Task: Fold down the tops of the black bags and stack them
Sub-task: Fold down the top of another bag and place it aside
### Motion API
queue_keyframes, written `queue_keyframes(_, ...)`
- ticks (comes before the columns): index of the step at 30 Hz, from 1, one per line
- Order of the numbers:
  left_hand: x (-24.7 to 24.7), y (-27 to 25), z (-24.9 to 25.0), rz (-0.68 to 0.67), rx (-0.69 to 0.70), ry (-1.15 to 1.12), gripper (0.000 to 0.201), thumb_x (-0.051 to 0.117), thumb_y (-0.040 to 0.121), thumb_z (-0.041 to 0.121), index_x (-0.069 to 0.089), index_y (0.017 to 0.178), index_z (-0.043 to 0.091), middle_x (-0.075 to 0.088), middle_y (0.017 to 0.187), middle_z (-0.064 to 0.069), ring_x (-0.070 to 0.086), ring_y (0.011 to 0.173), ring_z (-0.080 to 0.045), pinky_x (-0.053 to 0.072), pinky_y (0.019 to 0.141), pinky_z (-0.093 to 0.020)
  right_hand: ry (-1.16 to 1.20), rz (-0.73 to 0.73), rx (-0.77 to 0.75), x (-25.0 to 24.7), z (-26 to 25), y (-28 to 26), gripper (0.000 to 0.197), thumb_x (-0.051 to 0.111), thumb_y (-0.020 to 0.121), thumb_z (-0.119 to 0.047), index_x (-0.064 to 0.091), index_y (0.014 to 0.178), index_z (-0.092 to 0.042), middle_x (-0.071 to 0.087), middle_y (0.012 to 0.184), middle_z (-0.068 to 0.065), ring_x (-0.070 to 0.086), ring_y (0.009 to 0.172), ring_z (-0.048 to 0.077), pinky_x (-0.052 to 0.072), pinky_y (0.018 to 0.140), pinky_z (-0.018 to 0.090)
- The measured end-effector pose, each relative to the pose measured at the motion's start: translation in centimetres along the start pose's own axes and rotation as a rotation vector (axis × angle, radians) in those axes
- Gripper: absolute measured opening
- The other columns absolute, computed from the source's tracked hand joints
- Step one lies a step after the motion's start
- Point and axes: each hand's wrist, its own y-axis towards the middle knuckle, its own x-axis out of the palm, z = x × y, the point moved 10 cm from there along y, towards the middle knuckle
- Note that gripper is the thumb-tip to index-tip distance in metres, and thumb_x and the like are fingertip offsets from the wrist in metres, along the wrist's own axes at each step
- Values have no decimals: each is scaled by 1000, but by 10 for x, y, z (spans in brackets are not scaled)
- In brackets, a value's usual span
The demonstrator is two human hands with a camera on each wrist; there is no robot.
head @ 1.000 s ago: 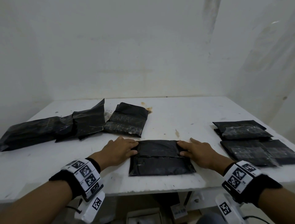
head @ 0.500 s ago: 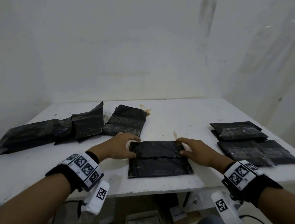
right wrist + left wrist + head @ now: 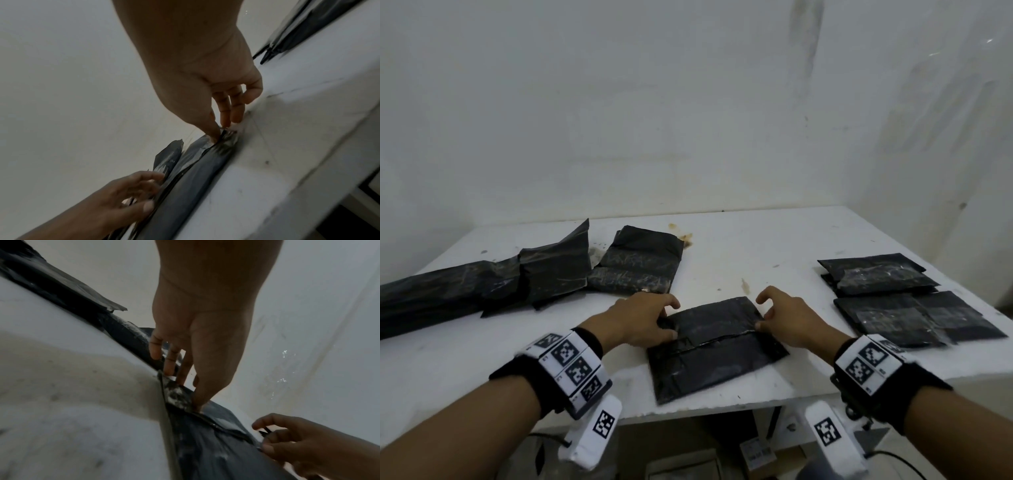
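Note:
A black bag [image 3: 715,346] with its top folded down lies near the table's front edge, turned slightly askew. My left hand [image 3: 671,320] pinches its left edge, thumb on top of the flap. My right hand [image 3: 760,313] pinches its right edge the same way. In the left wrist view the left hand [image 3: 185,386] holds the bag [image 3: 205,443] at its corner, thumb on top and fingers behind it. In the right wrist view the right hand [image 3: 222,128] nips the edge of the bag [image 3: 195,170] between thumb and fingers.
Unfolded black bags [image 3: 482,291] lie at the left, one more [image 3: 637,270] behind my left hand. Folded bags sit at the right: a small stack [image 3: 876,274] and a flat pair [image 3: 914,318]. The white table [image 3: 722,246] meets walls behind and at the right.
Both hands went from lying on the folded flap to pinching the bag's side edges. The bag has turned a little, its right side now farther from me.

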Motion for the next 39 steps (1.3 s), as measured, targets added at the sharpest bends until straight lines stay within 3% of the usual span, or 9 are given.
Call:
queue_keyframes(5,8,-34,19,-111,-15,104,78,66,81,68,29,144,39,64,117,6,56,99,-17,49,89,-38,-104,69,-46,1,-21,19,32,69,90,-32,55,117,-23,59,116,5,55,105,22,49,94,41)
queue_keyframes(8,11,-48,34,-70,11,214,75,59,82,74,29,142,41,64,117,1,60,100,-22,43,80,-36,-174,65,-80,7,-40,29,27,66,92,-34,56,115,-24,56,118,2,54,110,23,45,96,42)
queue_keyframes(13,17,-55,53,-14,56,336,74,48,82,81,36,139,34,63,119,-4,61,106,-28,42,88,-42,-238,31,-116,12,-62,41,32,70,89,-38,58,116,-26,56,122,1,54,114,24,44,97,45)
queue_keyframes(16,13,-51,49,-23,28,175,75,52,78,83,44,134,33,62,120,-1,59,104,-23,46,85,-37,-196,19,-109,4,-64,39,33,70,89,-33,59,117,-21,59,122,6,56,111,25,47,93,39)
queue_keyframes(19,-3,-37,27,55,-100,-187,66,60,84,71,50,133,27,60,124,-1,58,97,-15,50,82,-31,-119,-8,-20,-9,-51,25,34,63,93,-27,55,122,-13,62,120,13,59,102,26,46,76,29)
queue_keyframes(25,18,-8,0,-17,-335,-655,69,79,84,41,43,139,22,60,124,-7,66,98,-22,61,63,-36,125,-151,181,2,-20,-14,40,67,93,-32,47,120,-11,58,107,12,68,87,26,58,53,31)
queue_keyframes(29,27,-3,1,-18,-389,-772,70,84,81,29,42,137,21,59,120,-8,60,100,-24,49,62,-34,323,-150,220,9,-14,-19,55,77,86,-20,37,124,-15,54,103,11,64,86,27,59,54,33)
queue_keyframes(35,30,-4,0,-3,-409,-820,62,84,81,15,44,129,15,55,88,-8,47,64,-16,35,49,-21,641,-112,268,23,-10,-17,72,76,78,11,31,127,-17,59,99,22,59,72,32,58,66,44)
queue_keyframes(39,25,-9,1,15,-400,-918,49,82,80,4,51,116,17,61,85,-7,50,59,-15,36,44,-20,782,-73,267,23,-12,-18,76,72,78,17,32,133,-18,57,90,17,59,70,24,50,55,33)
